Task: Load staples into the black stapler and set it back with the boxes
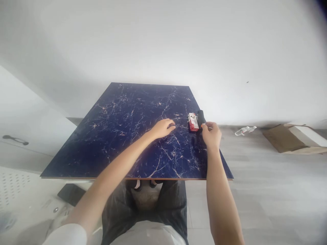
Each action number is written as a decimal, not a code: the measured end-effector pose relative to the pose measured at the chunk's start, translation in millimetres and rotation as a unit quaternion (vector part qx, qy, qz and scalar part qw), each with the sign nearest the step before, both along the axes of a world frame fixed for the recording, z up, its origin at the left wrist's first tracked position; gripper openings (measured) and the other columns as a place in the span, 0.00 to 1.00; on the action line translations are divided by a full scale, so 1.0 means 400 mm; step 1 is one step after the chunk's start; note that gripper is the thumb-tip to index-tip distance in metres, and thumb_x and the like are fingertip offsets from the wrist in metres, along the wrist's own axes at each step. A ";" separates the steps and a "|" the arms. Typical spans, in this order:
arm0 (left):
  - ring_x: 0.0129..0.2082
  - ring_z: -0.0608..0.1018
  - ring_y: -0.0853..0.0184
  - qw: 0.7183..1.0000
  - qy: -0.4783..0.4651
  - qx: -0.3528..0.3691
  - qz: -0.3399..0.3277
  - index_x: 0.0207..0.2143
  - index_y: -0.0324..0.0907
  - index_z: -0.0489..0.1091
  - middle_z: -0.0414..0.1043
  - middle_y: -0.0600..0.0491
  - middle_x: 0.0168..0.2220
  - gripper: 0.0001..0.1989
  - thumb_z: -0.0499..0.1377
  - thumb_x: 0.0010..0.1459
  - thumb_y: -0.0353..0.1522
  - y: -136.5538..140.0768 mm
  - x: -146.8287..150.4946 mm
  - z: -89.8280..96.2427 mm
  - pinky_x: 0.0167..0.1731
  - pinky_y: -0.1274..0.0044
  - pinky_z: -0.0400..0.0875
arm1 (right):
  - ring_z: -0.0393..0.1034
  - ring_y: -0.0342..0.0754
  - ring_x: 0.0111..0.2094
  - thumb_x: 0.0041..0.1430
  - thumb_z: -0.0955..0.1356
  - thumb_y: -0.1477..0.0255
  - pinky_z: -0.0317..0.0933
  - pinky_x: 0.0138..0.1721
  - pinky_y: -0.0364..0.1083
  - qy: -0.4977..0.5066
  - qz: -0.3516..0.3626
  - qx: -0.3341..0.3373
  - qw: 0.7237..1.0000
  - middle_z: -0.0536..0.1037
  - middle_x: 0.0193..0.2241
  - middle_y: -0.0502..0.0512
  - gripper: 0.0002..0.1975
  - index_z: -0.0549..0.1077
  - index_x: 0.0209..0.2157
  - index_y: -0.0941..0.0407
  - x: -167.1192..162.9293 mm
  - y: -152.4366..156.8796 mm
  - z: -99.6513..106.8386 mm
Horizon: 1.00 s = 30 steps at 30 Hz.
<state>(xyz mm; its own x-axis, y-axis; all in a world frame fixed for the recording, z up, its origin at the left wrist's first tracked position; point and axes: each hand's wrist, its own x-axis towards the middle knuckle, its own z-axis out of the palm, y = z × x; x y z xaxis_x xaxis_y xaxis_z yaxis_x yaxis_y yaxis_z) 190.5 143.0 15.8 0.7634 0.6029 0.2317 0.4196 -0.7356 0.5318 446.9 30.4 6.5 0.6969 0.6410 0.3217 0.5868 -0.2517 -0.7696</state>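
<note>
My left hand (pixel 163 128) rests low over the middle of the blue marbled table (pixel 133 115), its fingers curved and a gap showing between thumb and forefinger. Nothing can be made out in it. Near the right edge, the fingers of my right hand (pixel 212 134) are pinched on a small item with an orange part (pixel 202 125), mostly hidden by the fingers. Just beyond that hand lies a black cylinder-like object (pixel 201 116), whose near end is partly covered. To its left, close beside it, is a small red-and-white box (pixel 193 122) with a printed picture.
A white wall (pixel 158 44) stands behind the table. On the floor to the right lie a clear plastic bottle (pixel 245 130) and an open cardboard box (pixel 283 137). A white panel with a dark handle (pixel 15 139) is at the left. My legs (pixel 171 204) are under the table's front edge.
</note>
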 end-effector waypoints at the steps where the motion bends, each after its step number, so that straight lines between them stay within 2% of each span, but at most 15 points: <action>1: 0.49 0.78 0.58 0.999 0.029 0.016 -0.007 0.51 0.41 0.74 0.77 0.45 0.49 0.15 0.55 0.71 0.39 -0.010 -0.053 -0.001 0.53 0.64 0.72 | 0.77 0.55 0.39 0.59 0.67 0.62 0.66 0.49 0.55 -0.024 0.016 0.000 1.000 0.83 0.39 0.58 0.14 0.77 0.40 0.55 -0.015 -0.003 0.004; 4: 0.59 0.73 0.56 0.993 0.087 0.069 -0.047 0.53 0.43 0.75 0.74 0.46 0.57 0.17 0.54 0.71 0.40 -0.055 -0.186 -0.011 0.61 0.62 0.65 | 0.76 0.55 0.37 0.63 0.66 0.62 0.67 0.48 0.54 -0.078 0.117 -0.009 0.990 0.82 0.35 0.57 0.13 0.78 0.39 0.54 -0.089 0.000 0.009; 6: 0.65 0.67 0.55 0.990 0.109 0.090 -0.017 0.59 0.45 0.72 0.68 0.47 0.64 0.20 0.52 0.72 0.42 -0.080 -0.242 -0.024 0.65 0.61 0.60 | 0.77 0.55 0.41 0.66 0.65 0.62 0.68 0.50 0.54 -0.102 0.213 -0.020 0.972 0.82 0.40 0.58 0.14 0.78 0.43 0.54 -0.166 0.009 0.007; 8: 0.69 0.62 0.53 0.986 0.124 0.100 0.049 0.65 0.44 0.67 0.61 0.45 0.69 0.24 0.50 0.73 0.44 -0.089 -0.277 -0.037 0.67 0.58 0.57 | 0.75 0.58 0.51 0.68 0.63 0.63 0.66 0.56 0.56 -0.138 0.299 -0.026 0.944 0.80 0.50 0.63 0.18 0.77 0.52 0.55 -0.253 0.023 0.002; 10: 0.71 0.59 0.51 0.980 0.128 0.102 0.110 0.67 0.42 0.64 0.57 0.43 0.71 0.28 0.48 0.73 0.45 -0.080 -0.301 -0.045 0.68 0.56 0.55 | 0.64 0.64 0.64 0.69 0.64 0.61 0.58 0.64 0.62 -0.188 0.379 -0.033 0.905 0.72 0.62 0.67 0.24 0.71 0.62 0.57 -0.334 0.039 -0.003; 13: 0.72 0.59 0.51 0.978 0.121 0.095 0.140 0.68 0.43 0.64 0.58 0.45 0.72 0.28 0.47 0.73 0.46 -0.054 -0.331 -0.047 0.69 0.56 0.54 | 0.54 0.66 0.70 0.68 0.65 0.58 0.52 0.68 0.67 -0.229 0.470 -0.064 0.850 0.60 0.70 0.66 0.32 0.62 0.69 0.55 -0.415 0.066 -0.007; 15: 0.72 0.58 0.52 0.979 0.128 0.092 0.130 0.68 0.43 0.64 0.58 0.47 0.71 0.27 0.47 0.74 0.45 -0.046 -0.349 -0.045 0.70 0.56 0.54 | 0.52 0.66 0.71 0.67 0.66 0.57 0.51 0.68 0.67 -0.242 0.497 -0.069 0.830 0.59 0.71 0.67 0.36 0.58 0.71 0.55 -0.440 0.082 -0.008; 17: 0.72 0.57 0.50 0.978 0.144 0.098 0.115 0.68 0.43 0.64 0.57 0.48 0.72 0.27 0.48 0.73 0.44 -0.051 -0.358 -0.045 0.70 0.55 0.53 | 0.52 0.65 0.71 0.67 0.66 0.59 0.50 0.69 0.66 -0.250 0.507 -0.066 0.822 0.59 0.71 0.67 0.36 0.56 0.72 0.56 -0.451 0.093 -0.014; 23: 0.71 0.60 0.48 0.970 0.163 0.150 0.096 0.62 0.42 0.71 0.61 0.48 0.70 0.22 0.49 0.72 0.36 -0.084 -0.340 -0.048 0.70 0.57 0.55 | 0.55 0.64 0.70 0.69 0.64 0.64 0.50 0.70 0.65 -0.251 0.507 -0.072 0.821 0.65 0.67 0.67 0.30 0.64 0.68 0.60 -0.459 0.101 -0.052; 30: 0.71 0.59 0.47 0.972 0.167 0.134 0.099 0.65 0.41 0.68 0.59 0.46 0.71 0.23 0.49 0.72 0.35 -0.089 -0.331 -0.048 0.69 0.55 0.56 | 0.56 0.62 0.70 0.68 0.65 0.64 0.50 0.70 0.66 -0.232 0.509 -0.064 0.827 0.66 0.67 0.66 0.29 0.65 0.67 0.58 -0.458 0.104 -0.061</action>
<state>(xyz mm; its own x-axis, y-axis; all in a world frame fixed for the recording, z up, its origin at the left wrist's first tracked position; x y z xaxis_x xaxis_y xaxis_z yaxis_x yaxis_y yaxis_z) 57.9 107.6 -3.3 0.6987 0.6974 0.1594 0.6826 -0.7166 0.1432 263.7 72.1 -17.8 -0.4028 0.8688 0.2880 0.7689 0.4919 -0.4085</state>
